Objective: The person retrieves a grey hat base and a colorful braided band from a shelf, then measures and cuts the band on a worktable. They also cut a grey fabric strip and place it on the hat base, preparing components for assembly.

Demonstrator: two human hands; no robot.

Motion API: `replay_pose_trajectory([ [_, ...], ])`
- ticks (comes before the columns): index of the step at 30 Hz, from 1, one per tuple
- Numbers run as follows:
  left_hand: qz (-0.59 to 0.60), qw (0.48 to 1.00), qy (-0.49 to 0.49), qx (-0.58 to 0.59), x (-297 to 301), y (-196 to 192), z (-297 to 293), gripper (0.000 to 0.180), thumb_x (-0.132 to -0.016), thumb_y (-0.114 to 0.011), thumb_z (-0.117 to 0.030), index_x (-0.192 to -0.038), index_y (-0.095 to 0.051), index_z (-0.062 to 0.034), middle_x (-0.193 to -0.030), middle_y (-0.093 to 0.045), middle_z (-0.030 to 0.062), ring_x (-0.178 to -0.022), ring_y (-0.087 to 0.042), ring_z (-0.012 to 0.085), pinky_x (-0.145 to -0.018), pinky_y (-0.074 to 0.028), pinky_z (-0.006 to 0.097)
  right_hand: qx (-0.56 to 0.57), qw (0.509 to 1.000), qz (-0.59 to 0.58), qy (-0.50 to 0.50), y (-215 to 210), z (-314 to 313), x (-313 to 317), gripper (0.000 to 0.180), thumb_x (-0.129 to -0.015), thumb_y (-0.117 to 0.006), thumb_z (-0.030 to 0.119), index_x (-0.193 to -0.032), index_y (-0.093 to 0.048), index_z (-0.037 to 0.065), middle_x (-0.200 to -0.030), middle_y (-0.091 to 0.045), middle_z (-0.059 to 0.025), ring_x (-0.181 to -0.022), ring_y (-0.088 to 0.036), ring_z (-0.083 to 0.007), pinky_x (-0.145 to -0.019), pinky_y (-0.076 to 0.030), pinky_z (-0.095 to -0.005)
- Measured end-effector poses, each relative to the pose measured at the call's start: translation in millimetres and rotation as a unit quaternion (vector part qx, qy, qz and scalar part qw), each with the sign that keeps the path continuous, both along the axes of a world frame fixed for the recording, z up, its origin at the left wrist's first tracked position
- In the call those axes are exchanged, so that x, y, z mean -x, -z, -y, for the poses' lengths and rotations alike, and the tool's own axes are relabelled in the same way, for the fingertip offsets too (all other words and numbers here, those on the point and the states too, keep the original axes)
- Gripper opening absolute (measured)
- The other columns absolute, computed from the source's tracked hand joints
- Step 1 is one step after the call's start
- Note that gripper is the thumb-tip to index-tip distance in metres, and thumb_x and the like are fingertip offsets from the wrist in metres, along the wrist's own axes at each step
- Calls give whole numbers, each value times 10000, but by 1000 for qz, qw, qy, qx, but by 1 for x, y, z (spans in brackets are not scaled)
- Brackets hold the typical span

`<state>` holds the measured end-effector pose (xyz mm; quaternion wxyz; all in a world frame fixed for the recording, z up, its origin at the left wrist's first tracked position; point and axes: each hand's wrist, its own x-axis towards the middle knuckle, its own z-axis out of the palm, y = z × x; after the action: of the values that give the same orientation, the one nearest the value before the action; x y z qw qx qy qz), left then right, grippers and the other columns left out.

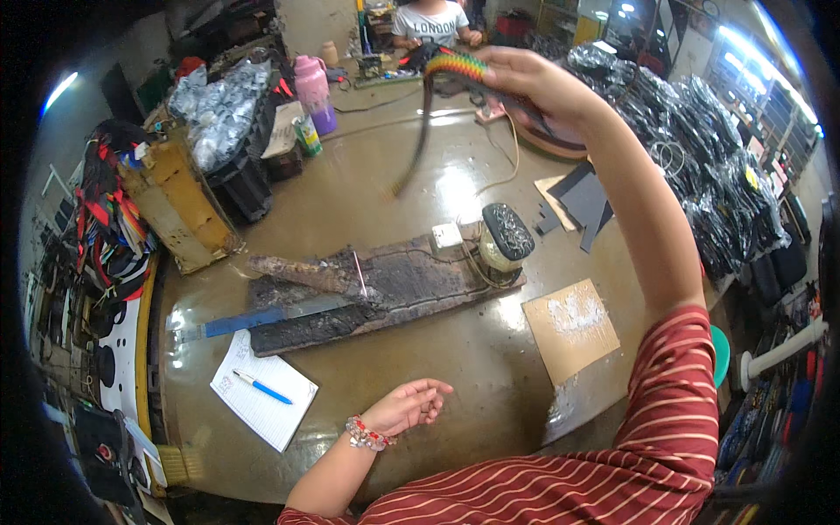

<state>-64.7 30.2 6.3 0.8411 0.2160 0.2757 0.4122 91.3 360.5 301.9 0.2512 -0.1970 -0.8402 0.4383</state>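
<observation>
My right hand (538,83) is raised far out over the table and grips a striped strap (455,66) in red, yellow, green and black; its long dark tail (418,140) hangs down blurred. My left hand (409,406) rests low near the table's front edge, palm up, fingers loosely curled and holding nothing, a beaded bracelet (366,435) at the wrist. Between the hands lies a charred wooden board (385,284) with a thin wire upright on it and a small dark-topped device (505,236) at its right end.
A notepad with a blue pen (262,388) lies front left, a blue-handled blade (254,319) beside the board. Cardboard with white powder (573,325) sits right. Dark sheets (582,197), bagged goods (700,157), a pink bottle (313,92), a yellow box (179,206). Another person (430,22) sits at the far end.
</observation>
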Motion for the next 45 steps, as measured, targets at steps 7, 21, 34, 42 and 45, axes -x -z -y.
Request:
replay_pose_trajectory([
  [7,9,1000,7,13,1,0,-2,311,-965,-447,-192,-1224,-465,-21,-932,-549,18,-808,-535,91,-717,-460,242,69,988,-106,85,135,-119,7,376,-937,-514,214,-1269,-429,59,-749,-590,-36,-536,-546,-95,-488,-450,-235],
  [21,1,1000,18,6,-1,2,-3,331,-969,-436,-186,-1253,-438,-15,-968,-543,41,-858,-538,109,-746,-468,252,-163,839,35,518,253,-139,-57,272,-760,-679,263,-916,-660,40,-945,-622,-156,-929,-588,-298,-809,-459,-397],
  [34,-10,1000,22,-12,-3,0,-5,330,-973,-427,-191,-1256,-434,-22,-963,-540,42,-852,-543,115,-743,-465,260,-75,783,389,479,268,-83,-157,651,-802,-607,469,-1309,-455,90,-1354,-392,-199,-1287,-336,-383,-1010,-317,-557],
  [42,-18,1000,12,-21,-3,-2,-5,331,-970,-436,-195,-1257,-434,-30,-972,-549,45,-859,-559,121,-748,-478,267,-158,759,400,489,259,-62,-140,602,-883,-491,437,-1355,-381,79,-1437,-292,-190,-1347,-232,-367,-1044,-232,-576],
  [45,-12,999,9,-30,-4,-1,-4,335,-969,-438,-204,-1257,-433,-32,-977,-555,46,-861,-562,117,-755,-481,267,-318,815,100,473,218,-37,-93,390,-855,-573,267,-1148,-555,11,-1246,-504,-178,-1184,-449,-338,-987,-369,-415],
])
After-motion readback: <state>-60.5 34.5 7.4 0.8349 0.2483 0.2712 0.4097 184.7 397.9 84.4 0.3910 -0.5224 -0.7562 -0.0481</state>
